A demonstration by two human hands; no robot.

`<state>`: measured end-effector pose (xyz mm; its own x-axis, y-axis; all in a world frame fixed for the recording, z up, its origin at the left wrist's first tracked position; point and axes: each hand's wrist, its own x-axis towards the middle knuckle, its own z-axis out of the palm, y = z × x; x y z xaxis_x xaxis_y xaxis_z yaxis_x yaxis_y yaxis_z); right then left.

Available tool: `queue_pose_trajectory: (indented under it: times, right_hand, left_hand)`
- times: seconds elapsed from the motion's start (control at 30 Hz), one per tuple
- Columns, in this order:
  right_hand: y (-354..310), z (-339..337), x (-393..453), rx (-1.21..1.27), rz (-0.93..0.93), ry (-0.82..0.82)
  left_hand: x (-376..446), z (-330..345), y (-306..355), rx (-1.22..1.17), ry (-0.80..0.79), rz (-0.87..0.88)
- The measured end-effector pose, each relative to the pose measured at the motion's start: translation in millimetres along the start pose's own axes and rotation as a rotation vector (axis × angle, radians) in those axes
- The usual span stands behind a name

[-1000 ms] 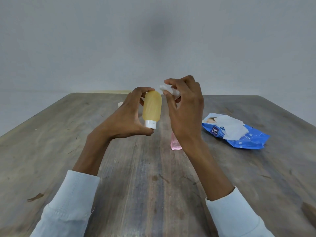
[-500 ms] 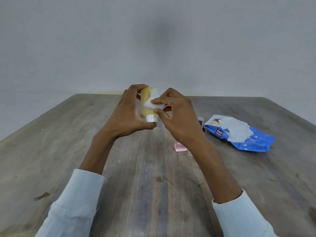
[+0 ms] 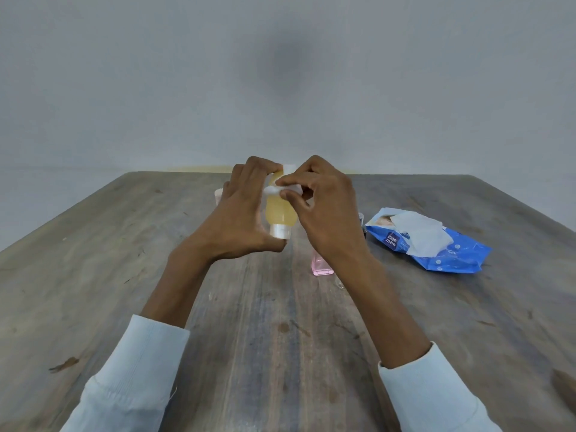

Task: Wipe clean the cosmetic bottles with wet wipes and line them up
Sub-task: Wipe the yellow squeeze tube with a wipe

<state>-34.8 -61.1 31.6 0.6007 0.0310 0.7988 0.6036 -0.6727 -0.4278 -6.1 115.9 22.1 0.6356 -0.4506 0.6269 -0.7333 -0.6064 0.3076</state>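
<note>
Head view: right hand [image 3: 324, 210] has slid pinched wet wipe [image 3: 282, 189] from cap end up yellow bottle [image 3: 279, 213], clamped in left hand [image 3: 240, 219]; wiping underway.

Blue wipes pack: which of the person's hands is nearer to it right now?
Right. The right hand is just left of the blue wipes pack, wiping the yellow bottle; the left hand holds that bottle farther away.

Left hand [image 3: 240, 219] grips yellow bottle [image 3: 279, 213] upside down, white cap [image 3: 280, 231] at the bottom | right hand [image 3: 324, 210] pinches folded wet wipe [image 3: 285, 187] against its upper end | pink bottle [image 3: 321, 265] on wooden table [image 3: 124, 260] behind right wrist | blue wipes pack [image 3: 436, 247] lies at right, a sheet sticking out
</note>
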Motion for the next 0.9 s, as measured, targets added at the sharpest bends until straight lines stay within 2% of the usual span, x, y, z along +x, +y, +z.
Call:
queue_pose_trajectory:
  times: [0.1, 0.2, 0.43, 0.57, 0.73, 0.9]
  right_hand:
    - [2.2, -2.3, 0.4, -0.075, 0.02, 0.111]
    - [0.2, -3.2, 0.4, -0.101, 0.03, 0.089]
    - [-14.0, 6.7, -7.9, -0.16, -0.076, -0.282]
    - [-16.2, 3.2, -9.6, -0.186, -0.084, -0.391]
    - [-12.2, 4.8, -8.4, -0.125, -0.066, -0.304]
    - [-7.9, 2.6, -4.9, -0.097, -0.011, -0.108]
  left_hand:
    - [1.6, 3.7, 7.7, -0.007, -0.031, 0.053]
    - [2.4, 5.3, 7.0, 0.032, -0.019, 0.051]
    - [0.1, 7.3, -7.6, 0.121, 0.014, -0.074]
    - [0.2, 9.7, -9.5, 0.11, 0.063, -0.151]
    - [1.2, 8.1, -8.3, 0.088, 0.081, -0.164]
    - [-0.4, 5.0, -0.1, 0.074, -0.006, -0.048]
